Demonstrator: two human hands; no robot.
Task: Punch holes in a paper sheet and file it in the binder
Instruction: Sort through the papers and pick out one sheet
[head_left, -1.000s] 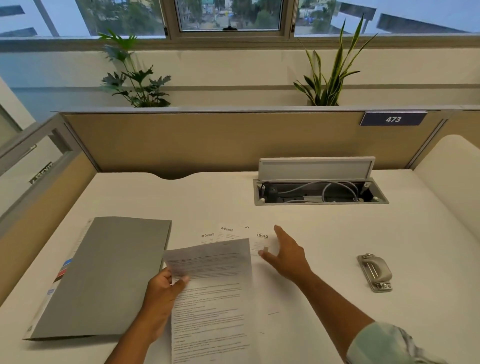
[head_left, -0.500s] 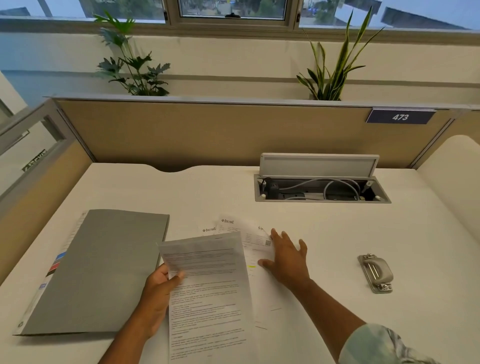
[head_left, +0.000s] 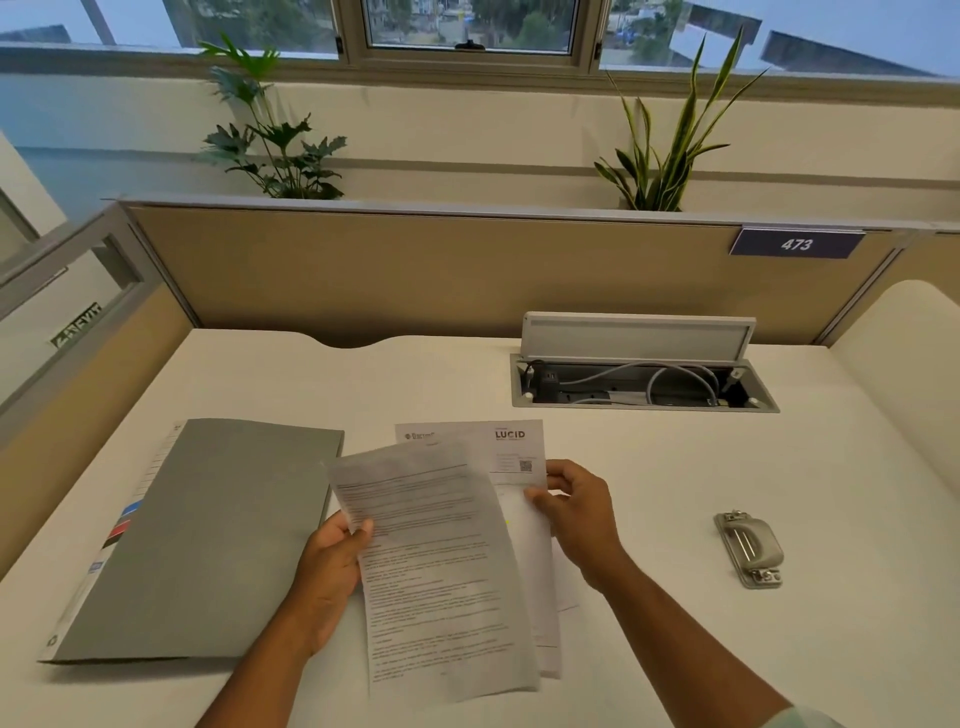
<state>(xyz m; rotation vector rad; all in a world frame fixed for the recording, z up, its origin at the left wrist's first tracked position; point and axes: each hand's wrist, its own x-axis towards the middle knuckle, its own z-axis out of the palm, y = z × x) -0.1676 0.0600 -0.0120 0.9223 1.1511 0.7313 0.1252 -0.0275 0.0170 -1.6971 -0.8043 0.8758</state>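
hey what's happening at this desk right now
A person is sorting papers at a white desk. The left hand holds up a printed sheet by its left edge, while the right hand pinches the right edge of another sheet beneath it. The grey binder lies closed to the left, and the metal hole punch sits untouched on the right. Nothing is punched or filed yet.

"473" in white on the dark nameplate (head_left: 797, 243) hung on the partition. "lucid" printed at the top right of the sheet (head_left: 511, 447) lying on the desk, a qr code below it. a green sign (head_left: 78, 326) behind the left glass reads mirrored, seemingly "exit". body text on the held page (head_left: 441, 561): too small to read.
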